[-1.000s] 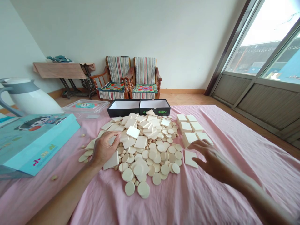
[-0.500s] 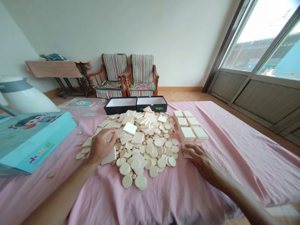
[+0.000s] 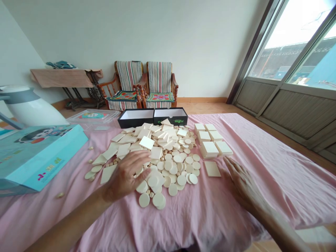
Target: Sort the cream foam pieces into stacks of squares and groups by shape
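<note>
My left hand (image 3: 127, 175) is over the near left part of a heap of pale wooden pieces, fingers stretched forward and thumb apart; whatever lies under its palm is hidden. The heap mixes square tiles (image 3: 123, 150) with round discs (image 3: 181, 180). To its right, a single square wooden tile (image 3: 212, 169) lies flat on the pink cloth. Beside that tile my right hand (image 3: 240, 182) lies low with its fingers extended and holding nothing. Just beyond stand several neat stacks of square tiles (image 3: 210, 148) in two columns.
Two open black boxes (image 3: 170, 117) sit behind the heap. At left are a turquoise box (image 3: 60, 157), a clear plastic lid (image 3: 91, 117) and a white jug (image 3: 36, 108). Small wooden bits are scattered on the pink cloth (image 3: 262, 150). Two chairs (image 3: 159, 80) stand by the wall.
My right hand has moved right, off the single tile, leaving it on the cloth. My left hand has shifted right and nearer across the heap, uncovering tiles at the left.
</note>
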`<action>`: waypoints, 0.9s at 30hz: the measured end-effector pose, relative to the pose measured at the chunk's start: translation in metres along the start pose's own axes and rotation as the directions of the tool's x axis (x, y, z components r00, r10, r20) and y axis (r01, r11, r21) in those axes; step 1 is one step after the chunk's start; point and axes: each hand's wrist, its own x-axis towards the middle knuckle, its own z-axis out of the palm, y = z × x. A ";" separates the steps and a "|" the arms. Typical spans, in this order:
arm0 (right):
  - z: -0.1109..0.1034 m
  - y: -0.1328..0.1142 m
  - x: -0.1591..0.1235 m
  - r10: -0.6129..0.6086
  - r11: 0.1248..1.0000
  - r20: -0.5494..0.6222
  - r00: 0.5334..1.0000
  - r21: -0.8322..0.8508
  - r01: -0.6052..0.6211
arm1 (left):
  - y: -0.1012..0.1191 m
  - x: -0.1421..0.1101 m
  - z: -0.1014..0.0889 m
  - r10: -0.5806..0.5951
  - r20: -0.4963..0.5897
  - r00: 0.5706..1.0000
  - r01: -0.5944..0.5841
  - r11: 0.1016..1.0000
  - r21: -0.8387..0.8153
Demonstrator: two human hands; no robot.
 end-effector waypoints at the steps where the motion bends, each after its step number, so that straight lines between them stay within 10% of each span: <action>1: 0.001 0.007 -0.004 0.041 0.998 0.021 0.999 -0.044 -0.040 | 0.016 0.002 0.000 0.078 0.093 0.993 -0.073 0.996 -0.053; 6: 0.011 0.036 -0.019 0.154 0.968 0.130 0.980 -0.220 -0.122 | 0.082 0.005 0.011 0.460 0.427 0.779 -0.369 0.886 -0.280; 10: 0.010 0.048 -0.020 0.195 0.952 0.144 0.970 -0.268 -0.151 | 0.104 0.004 0.020 0.508 0.560 0.654 -0.372 0.861 -0.346; 27: -0.007 0.069 0.020 0.297 0.931 0.108 0.949 -0.253 -0.262 | 0.112 0.001 0.025 0.469 0.506 0.724 -0.408 0.882 -0.235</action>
